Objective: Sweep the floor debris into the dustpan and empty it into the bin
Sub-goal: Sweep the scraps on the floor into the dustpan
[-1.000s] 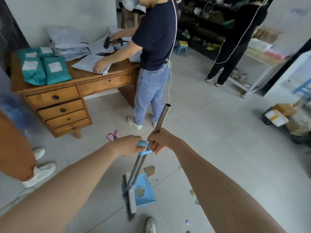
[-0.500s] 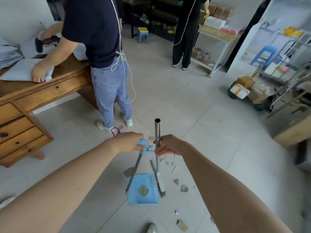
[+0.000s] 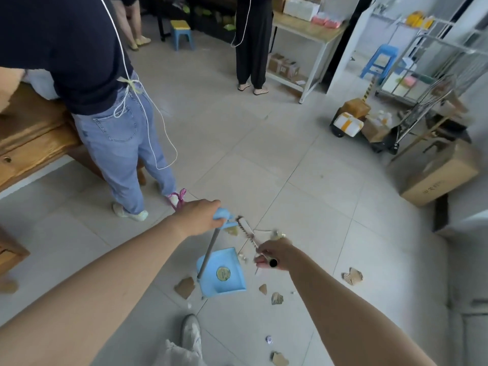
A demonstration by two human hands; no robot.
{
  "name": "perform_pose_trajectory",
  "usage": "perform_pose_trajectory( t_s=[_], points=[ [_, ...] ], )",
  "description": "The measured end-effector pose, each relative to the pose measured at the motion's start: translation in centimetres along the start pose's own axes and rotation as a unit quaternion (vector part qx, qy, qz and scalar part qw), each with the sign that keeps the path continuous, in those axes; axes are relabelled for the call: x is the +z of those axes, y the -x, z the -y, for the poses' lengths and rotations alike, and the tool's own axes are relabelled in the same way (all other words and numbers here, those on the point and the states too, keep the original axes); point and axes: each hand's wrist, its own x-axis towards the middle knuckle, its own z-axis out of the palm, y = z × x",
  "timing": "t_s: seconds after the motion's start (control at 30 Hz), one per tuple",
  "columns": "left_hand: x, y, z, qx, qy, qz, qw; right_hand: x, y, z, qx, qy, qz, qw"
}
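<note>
1. Nearest us, cardboard scraps lie on the floor just right of the dustpan.
2. Our right hand is wrapped round the broom handle; the shaft's long axis runs away from us to the broom head, beyond the pan.
3. Our left hand grips the dustpan handle, arm extended; pan sits on the floor.
4. Judgement: right hand's nearer the debris, so sweep leftward. No bin in view.

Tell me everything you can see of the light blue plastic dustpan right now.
The light blue plastic dustpan rests on the pale tiled floor, a flat tray with raised rim and a round yellow-green sticker inside. A long grey metal handle slants up to a blue grip held in the left hand. No debris shows inside it. A brown cardboard scrap lies beside its left edge; whether they touch is unclear.
</note>
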Motion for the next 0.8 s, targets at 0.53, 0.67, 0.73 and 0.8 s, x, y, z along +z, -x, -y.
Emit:
perform_pose_trajectory(
  t_s=[0.53, 0.67, 0.73, 0.8],
  points=[
    [-0.6, -14.9, 15.6, 0.013, -0.042, 0.035, 0.998, 10.4, -19.5, 11.6, 0.028, 0.277, -0.097, 0.956],
    [-0.6, -15.3, 19.3, 0.006, -0.045, 0.020, 0.999, 12.6, -24.2, 11.8, 0.032, 0.298, -0.079, 0.951],
    [0.0, -15.5, 19.7, 0.009, -0.053, 0.024, 0.998, 13.3, -25.8, 11.4, 0.037, 0.317, -0.079, 0.944],
    [0.9, -15.6, 19.8, 0.012, -0.061, 0.028, 0.998, 13.4, -27.1, 10.5, 0.053, 0.339, -0.078, 0.936]
  ],
)
